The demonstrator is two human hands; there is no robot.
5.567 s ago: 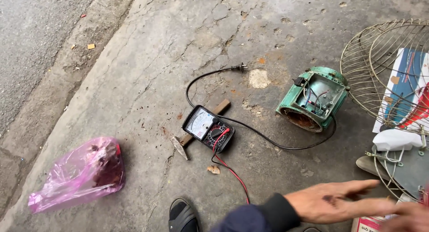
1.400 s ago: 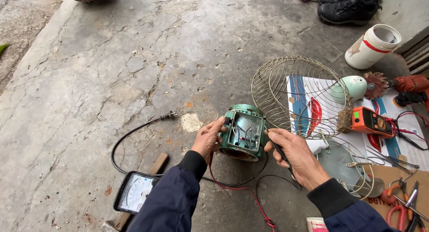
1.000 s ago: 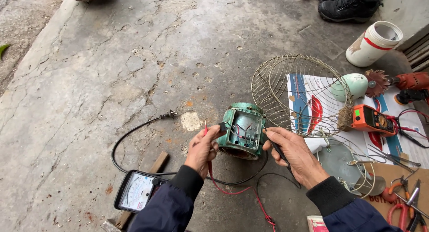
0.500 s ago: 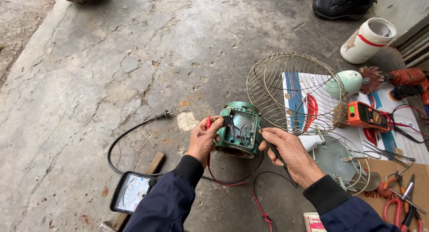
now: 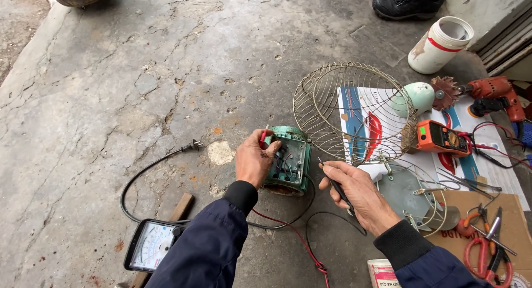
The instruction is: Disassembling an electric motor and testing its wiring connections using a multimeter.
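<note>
A green fan motor (image 5: 290,161) sits on the concrete floor with its wiring side up. My left hand (image 5: 252,161) holds a red test probe (image 5: 264,137) against the motor's left edge. To the right of the motor, my right hand (image 5: 354,192) grips a black test probe (image 5: 331,180), its tip just clear of the housing. Red and black leads run down to an analog meter (image 5: 151,246) at the lower left. The motor's black power cord ends in a plug (image 5: 193,146) lying on the floor.
A wire fan guard (image 5: 354,111) rests to the right on a printed sheet. Beyond it lie an orange digital multimeter (image 5: 443,138), a red drill (image 5: 493,90), a white tub (image 5: 441,44), black shoes (image 5: 408,2) and red scissors (image 5: 482,253) on cardboard.
My left hand has settled on the motor's left edge with the red probe. The right hand holds its black probe beside the motor as before. Much earlier the motor lay untouched.
</note>
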